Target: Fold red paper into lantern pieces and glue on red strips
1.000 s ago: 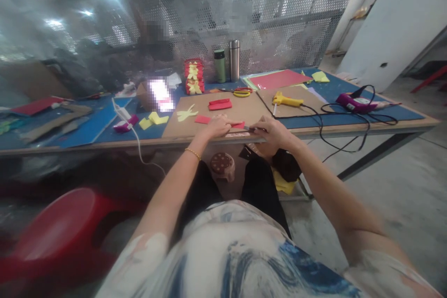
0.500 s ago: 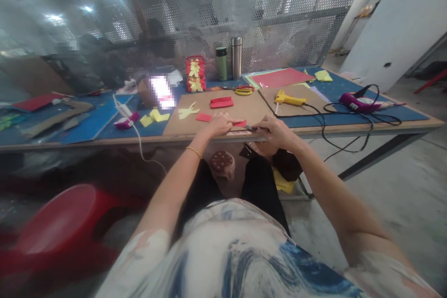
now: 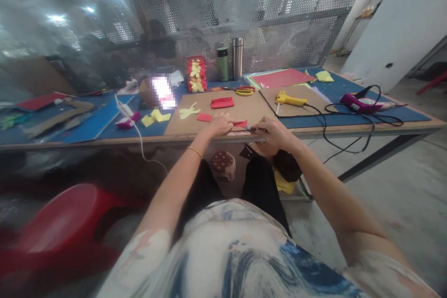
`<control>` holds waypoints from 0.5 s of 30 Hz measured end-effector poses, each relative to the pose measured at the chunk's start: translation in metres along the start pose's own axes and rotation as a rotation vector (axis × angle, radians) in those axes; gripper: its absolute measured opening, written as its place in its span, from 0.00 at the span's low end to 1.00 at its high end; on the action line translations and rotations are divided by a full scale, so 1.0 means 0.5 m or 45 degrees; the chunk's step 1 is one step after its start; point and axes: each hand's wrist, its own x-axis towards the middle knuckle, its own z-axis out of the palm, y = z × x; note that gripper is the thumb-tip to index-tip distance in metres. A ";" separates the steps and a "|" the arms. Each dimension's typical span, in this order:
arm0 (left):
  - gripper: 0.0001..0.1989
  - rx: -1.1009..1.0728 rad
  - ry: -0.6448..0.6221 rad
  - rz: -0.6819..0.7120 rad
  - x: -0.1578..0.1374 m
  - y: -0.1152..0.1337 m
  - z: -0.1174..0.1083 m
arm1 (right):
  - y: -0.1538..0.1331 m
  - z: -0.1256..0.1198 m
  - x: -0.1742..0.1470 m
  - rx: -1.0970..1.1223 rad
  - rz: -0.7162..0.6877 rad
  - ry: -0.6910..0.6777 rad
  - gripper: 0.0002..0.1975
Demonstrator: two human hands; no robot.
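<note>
My left hand [image 3: 221, 125] presses on a red paper strip [image 3: 204, 117] at the near edge of a brown cardboard sheet [image 3: 195, 129]. Its fingers are mostly curled, with the index finger stretched to the right along the strip. Closed around a thin blade-like tool [image 3: 248, 128], my right hand [image 3: 268, 131] is at the strip's right end; most of the tool is hidden in the fingers. Beyond my hands lies a folded red piece [image 3: 222, 103]. To the left are pale yellow cut strips [image 3: 189, 111].
Yellow-handled scissors [image 3: 244, 91] lie behind the cardboard. A yellow glue gun [image 3: 291, 99] and its black cord are on the right, near a purple power strip [image 3: 361, 103]. A green bottle [image 3: 222, 65] and a steel flask [image 3: 237, 60] stand at the back.
My right hand has shifted slightly left, and the tool's tip shows less clearly. My left hand stays on the red strip.
</note>
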 end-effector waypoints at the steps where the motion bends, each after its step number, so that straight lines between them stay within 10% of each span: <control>1: 0.31 -0.001 -0.003 -0.002 0.000 0.000 0.000 | 0.000 -0.001 -0.001 0.004 -0.001 -0.001 0.16; 15: 0.31 0.015 -0.023 0.010 0.003 -0.007 0.003 | -0.009 0.005 0.020 0.010 0.007 -0.027 0.16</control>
